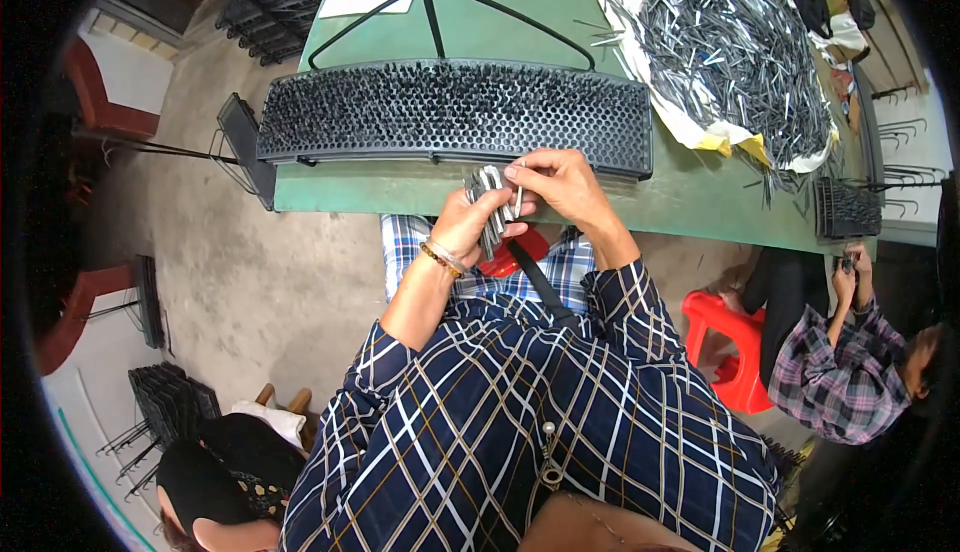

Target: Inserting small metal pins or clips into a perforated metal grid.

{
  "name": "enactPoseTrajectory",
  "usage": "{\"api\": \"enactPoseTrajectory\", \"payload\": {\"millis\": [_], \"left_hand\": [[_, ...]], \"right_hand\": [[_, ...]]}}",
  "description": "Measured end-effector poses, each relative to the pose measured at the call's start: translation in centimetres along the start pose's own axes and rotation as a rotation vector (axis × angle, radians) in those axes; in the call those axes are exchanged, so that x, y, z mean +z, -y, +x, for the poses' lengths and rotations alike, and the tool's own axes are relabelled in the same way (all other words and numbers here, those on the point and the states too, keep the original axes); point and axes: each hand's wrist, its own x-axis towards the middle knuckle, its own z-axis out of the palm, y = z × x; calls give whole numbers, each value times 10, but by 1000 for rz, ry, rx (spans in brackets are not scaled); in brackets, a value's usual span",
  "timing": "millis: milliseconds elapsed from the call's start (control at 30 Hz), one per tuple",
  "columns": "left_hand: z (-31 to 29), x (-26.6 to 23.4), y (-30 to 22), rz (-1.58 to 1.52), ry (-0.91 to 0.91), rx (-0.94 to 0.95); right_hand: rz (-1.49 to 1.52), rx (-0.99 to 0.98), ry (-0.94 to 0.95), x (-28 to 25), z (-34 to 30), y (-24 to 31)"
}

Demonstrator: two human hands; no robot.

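My left hand (460, 226) is closed round a bunch of thin grey and silvery strips (488, 214), held over my lap at the table's near edge. Close beside it, thumb and fingertips of my right hand (568, 188) pinch one slim strip (520, 192) at the bunch. Just beyond both hands lies a long, slightly curved black rack (590, 134) pitted with many round holes. Dark strips stand in much of its left and upper part, while the holes at its lower right show bare. A thin black metal frame (433, 12) rises behind the rack.
A large heap of loose strips (720, 52) lies on white sheeting at the right of the green table (500, 2). At far right, another person (840, 372) handles small dark pieces near a smaller rack (848, 207). A red stool (730, 342) stands between us; someone else (235, 472) sits lower left.
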Motion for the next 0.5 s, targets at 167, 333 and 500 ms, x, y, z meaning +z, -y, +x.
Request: {"api": "enactPoseTrajectory", "payload": {"millis": [167, 333, 500], "left_hand": [[4, -7, 6, -125, -62, -43], [8, -2, 11, -129, -13, -73], [4, -7, 12, -133, 20, -80]], "right_hand": [[-199, -296, -272, -3, 12, 16], [-279, -589, -446, 1, 46, 24], [-526, -668, -428, 3, 63, 8]]}}
